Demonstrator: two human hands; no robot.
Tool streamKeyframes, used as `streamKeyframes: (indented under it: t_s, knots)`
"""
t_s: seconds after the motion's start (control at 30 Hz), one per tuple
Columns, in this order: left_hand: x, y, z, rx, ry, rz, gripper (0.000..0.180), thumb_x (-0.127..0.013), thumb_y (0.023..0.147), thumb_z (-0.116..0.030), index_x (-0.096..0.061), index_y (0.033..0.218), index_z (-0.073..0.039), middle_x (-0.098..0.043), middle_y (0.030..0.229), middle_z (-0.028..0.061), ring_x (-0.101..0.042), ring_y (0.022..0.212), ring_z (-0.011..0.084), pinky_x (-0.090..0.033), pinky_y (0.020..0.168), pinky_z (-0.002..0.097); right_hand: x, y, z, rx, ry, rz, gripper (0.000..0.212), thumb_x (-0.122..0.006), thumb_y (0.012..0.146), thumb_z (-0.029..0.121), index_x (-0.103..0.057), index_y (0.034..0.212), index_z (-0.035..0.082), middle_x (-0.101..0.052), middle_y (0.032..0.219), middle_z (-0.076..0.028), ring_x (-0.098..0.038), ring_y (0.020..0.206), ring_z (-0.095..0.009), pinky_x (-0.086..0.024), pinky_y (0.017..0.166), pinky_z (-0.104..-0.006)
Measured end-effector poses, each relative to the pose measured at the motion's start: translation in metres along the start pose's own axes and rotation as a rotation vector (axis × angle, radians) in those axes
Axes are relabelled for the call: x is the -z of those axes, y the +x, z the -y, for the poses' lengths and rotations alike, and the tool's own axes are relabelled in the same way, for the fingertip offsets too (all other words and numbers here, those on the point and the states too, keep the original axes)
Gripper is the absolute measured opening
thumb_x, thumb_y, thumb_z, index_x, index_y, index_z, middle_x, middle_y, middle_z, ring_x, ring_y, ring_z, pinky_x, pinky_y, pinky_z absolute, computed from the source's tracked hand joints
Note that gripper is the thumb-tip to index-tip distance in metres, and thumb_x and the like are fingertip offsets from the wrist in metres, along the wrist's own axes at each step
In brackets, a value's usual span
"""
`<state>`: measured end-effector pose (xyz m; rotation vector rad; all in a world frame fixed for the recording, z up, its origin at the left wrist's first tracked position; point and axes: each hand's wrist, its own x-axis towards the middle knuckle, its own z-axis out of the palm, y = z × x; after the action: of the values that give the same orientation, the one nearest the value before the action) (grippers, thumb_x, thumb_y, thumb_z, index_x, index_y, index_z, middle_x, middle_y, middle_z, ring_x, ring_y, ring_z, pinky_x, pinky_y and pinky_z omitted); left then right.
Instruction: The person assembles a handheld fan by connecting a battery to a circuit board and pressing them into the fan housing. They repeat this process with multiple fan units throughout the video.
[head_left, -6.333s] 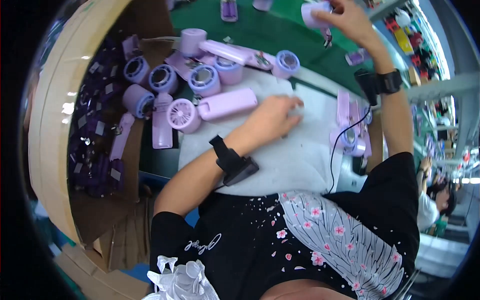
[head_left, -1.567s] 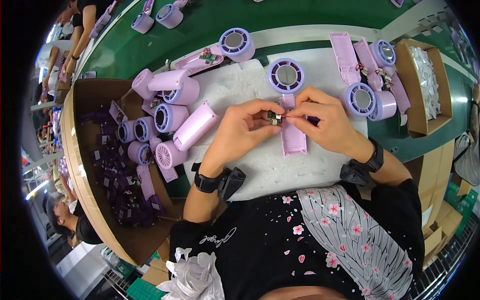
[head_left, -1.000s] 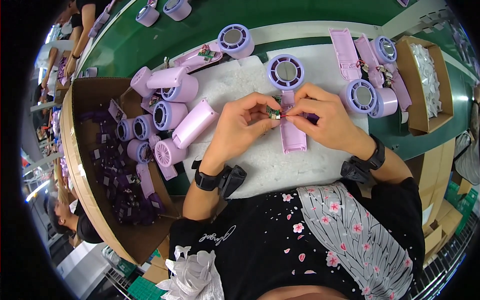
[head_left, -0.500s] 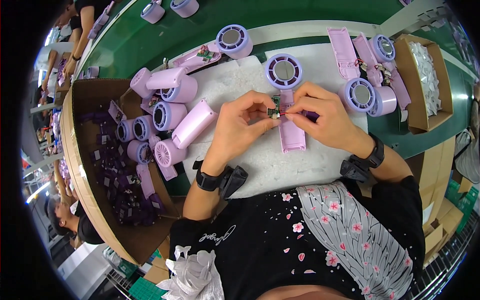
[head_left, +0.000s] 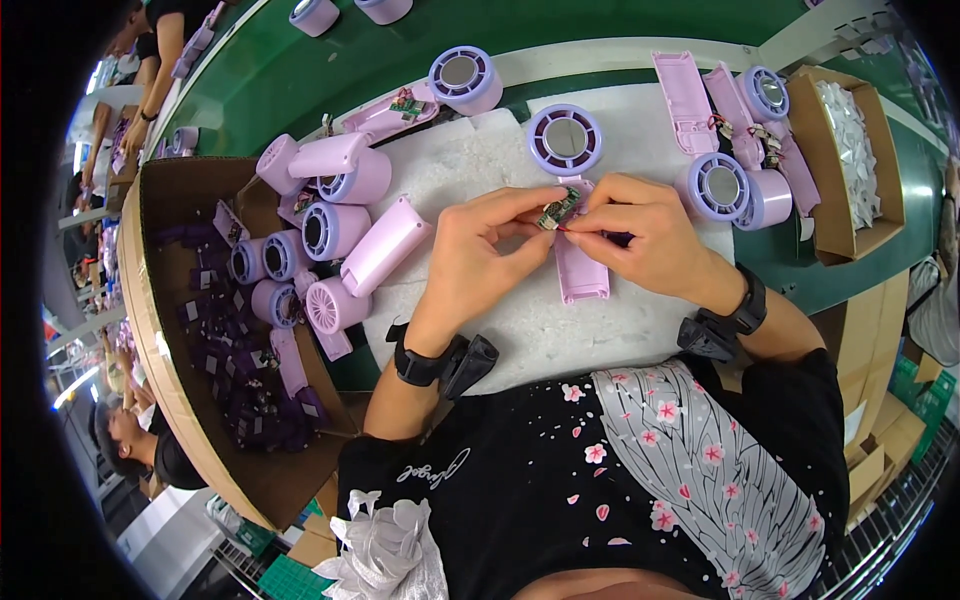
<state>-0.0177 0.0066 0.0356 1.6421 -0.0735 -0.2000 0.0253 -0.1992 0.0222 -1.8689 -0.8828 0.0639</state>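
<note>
A small green circuit board [head_left: 557, 209] sits tilted between the thumb and fingers of my left hand [head_left: 478, 245]. My right hand [head_left: 650, 232] is closed in a pinch on a thin red wire [head_left: 562, 228] at the board's edge. Below both hands lies the open lilac handle [head_left: 583, 276] of a handheld fan, its round head [head_left: 565, 140] pointing away from me. Something dark purple shows partly behind my right fingers, mostly hidden. All this is over a white foam sheet [head_left: 480, 170].
On the left, a cardboard box [head_left: 165, 340] holds many dark purple pieces, with lilac fans [head_left: 335, 231] piled at its edge. Lilac shells [head_left: 684, 105] and more fans lie at the right, beside a carton of white pieces [head_left: 850, 150]. Other people work at far left.
The circuit board has turned from nearly upright to a slant, moving slightly up and right. My right fingers have shifted a little with the wire.
</note>
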Motion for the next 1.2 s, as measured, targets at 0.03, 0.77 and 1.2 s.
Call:
streamKeyframes:
  t_s: [0.03, 0.77, 1.2]
  knots:
    - [0.0, 0.0, -0.001, -0.026, 0.066, 0.004, 0.04, -0.067, 0.077, 0.007, -0.066, 0.117, -0.001, -0.07, 0.1, 0.0111, -0.067, 0.082, 0.0133, -0.056, 0.077, 0.0251, 0.0, -0.001, 0.0, -0.004, 0.01, 0.008, 0.011, -0.075, 0.076, 0.003, -0.071, 0.086, 0.002, -0.061, 0.078, -0.006, -0.058, 0.063, -0.018, -0.045, 0.055, -0.0293]
    - [-0.004, 0.0, 0.006, -0.056, 0.099, -0.094, 0.027, -0.069, 0.075, 0.004, -0.07, 0.102, 0.004, -0.069, 0.092, 0.0108, -0.068, 0.077, 0.0137, -0.056, 0.071, 0.0254, -0.008, 0.001, 0.003, -0.085, -0.021, -0.15, 0.033, -0.079, 0.072, 0.002, -0.069, 0.104, 0.006, -0.061, 0.095, -0.005, -0.06, 0.06, -0.01, -0.049, 0.051, -0.0234]
    - [-0.004, 0.002, 0.003, -0.155, 0.405, -0.105, 0.021, -0.069, 0.076, 0.002, -0.073, 0.096, 0.003, -0.07, 0.09, 0.01, -0.067, 0.075, 0.0136, -0.054, 0.067, 0.0238, -0.011, 0.002, 0.003, -0.055, -0.117, -0.185, 0.03, -0.081, 0.07, 0.004, -0.072, 0.099, 0.005, -0.062, 0.09, -0.004, -0.058, 0.057, -0.009, -0.048, 0.05, -0.0221]
